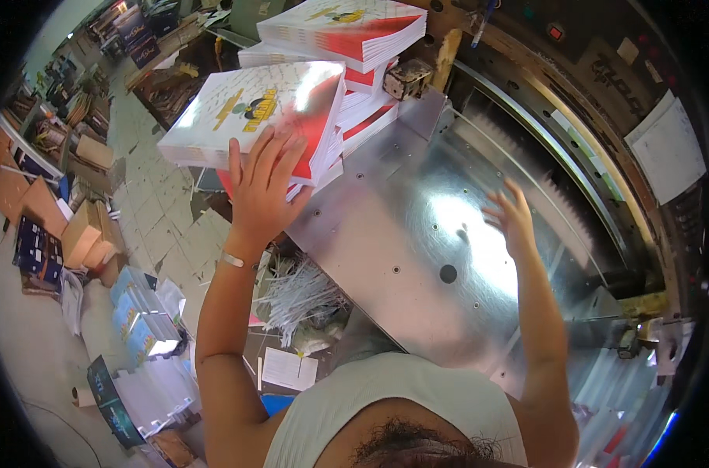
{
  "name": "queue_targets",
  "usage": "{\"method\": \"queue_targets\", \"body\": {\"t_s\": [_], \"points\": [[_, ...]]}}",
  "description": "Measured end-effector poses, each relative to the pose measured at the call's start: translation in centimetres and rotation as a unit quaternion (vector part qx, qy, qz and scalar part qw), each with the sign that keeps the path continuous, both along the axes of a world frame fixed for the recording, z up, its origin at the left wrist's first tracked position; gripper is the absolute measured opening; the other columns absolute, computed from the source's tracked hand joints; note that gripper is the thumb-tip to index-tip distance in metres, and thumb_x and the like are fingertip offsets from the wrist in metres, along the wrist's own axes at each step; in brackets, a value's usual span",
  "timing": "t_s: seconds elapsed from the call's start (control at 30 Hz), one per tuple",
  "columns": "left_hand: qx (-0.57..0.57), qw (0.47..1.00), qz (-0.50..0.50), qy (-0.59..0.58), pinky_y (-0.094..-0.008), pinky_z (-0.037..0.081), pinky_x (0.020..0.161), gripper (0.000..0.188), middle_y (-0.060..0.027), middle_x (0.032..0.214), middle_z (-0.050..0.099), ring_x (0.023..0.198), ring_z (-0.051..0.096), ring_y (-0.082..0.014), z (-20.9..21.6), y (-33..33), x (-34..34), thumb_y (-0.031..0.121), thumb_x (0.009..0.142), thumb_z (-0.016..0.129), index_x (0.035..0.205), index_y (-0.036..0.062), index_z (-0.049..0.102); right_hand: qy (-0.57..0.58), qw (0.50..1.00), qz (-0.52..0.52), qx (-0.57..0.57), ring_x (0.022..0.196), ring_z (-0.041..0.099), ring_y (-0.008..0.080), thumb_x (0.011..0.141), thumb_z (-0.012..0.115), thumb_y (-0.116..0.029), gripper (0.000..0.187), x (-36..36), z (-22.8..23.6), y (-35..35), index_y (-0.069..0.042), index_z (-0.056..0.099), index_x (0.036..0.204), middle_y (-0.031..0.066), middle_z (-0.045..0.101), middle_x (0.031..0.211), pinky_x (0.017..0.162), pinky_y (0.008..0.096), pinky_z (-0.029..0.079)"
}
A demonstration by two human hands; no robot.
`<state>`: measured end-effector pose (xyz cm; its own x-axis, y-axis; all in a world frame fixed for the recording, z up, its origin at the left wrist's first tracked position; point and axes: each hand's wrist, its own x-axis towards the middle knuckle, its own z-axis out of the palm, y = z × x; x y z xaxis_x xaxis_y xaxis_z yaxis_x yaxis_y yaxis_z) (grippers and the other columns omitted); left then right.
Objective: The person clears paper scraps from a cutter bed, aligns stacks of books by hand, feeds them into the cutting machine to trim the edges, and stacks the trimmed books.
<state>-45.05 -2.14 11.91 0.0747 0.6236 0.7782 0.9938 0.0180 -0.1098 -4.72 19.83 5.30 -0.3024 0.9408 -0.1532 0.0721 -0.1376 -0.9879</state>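
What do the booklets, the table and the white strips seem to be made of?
Booklets: paper, with glossy, perhaps coated covers that catch glare; page edges show in layers. Table: smooth metal, likely steel, judging by its bright reflections. Strips: probably paper, thin and tangled; finish unclear.

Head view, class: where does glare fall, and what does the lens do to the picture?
Head view: white glare on the metal worktable beside the right hand; head view: smaller highlights on the glossy booklet stack under the left hand; head view: black, rounded corners.
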Motion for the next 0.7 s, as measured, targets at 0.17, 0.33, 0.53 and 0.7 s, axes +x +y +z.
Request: {"method": "queue_targets", "body": {"t_s": [0.17,0.33,0.53,0.7], "points": [[0.026,0.996,-0.061,-0.063,-0.065,0.015,0.116,0.065,-0.0085,0.138,0.055,0.132,0.048,-0.0309,-1.4,-1.3,4.1,0.041,0.074,0.08,0.129,0.0139,0.061,-0.09,0.989,-0.115,0.0,0.101,0.066,0.0223,0.097,0.062,-0.022,0.053,11.4,-4.4,-11.4,-0.005,0.042,0.144,0.0186,0.061,0.124,0.08,0.0304,0.055],[0.009,0.96,-0.265,-0.09,-0.0623,0.017,0.116,0.06,-0.0139,0.136,0.056,0.134,0.046,-0.0383,-6.6,-1.2,12.4,0.042,0.074,0.082,0.119,0.008,0.062,-0.044,0.973,-0.225,-0.012,0.096,0.066,0.0199,0.097,0.061,-0.016,0.046,14.7,-4.7,-20.6,0.002,0.048,0.137,0.0184,0.061,0.121,0.081,0.0285,0.055],[-0.258,0.893,-0.302,-0.213,-0.0625,0.014,0.117,0.072,-0.0178,0.149,0.042,0.143,0.031,-0.0405,-10.3,-1.2,22.0,0.029,0.077,0.078,0.139,0.0076,0.05,-0.19,0.957,-0.175,0.13,0.11,0.062,0.0255,0.085,0.072,-0.014,0.053,18.3,-1.3,-26.0,-0.007,0.055,0.135,0.0134,0.062,0.127,0.094,0.0389,0.051],[-0.405,0.843,-0.312,-0.166,-0.0629,0.009,0.118,0.074,-0.0194,0.155,0.035,0.147,0.025,-0.0405,-12.1,-0.5,27.0,0.03,0.078,0.077,0.142,0.0081,0.048,-0.331,0.873,-0.27,0.236,0.105,0.064,0.0289,0.08,0.078,-0.014,0.05,23.5,5.8,-32.4,-0.005,0.063,0.126,0.0144,0.066,0.119,0.093,0.0374,0.049]]}}
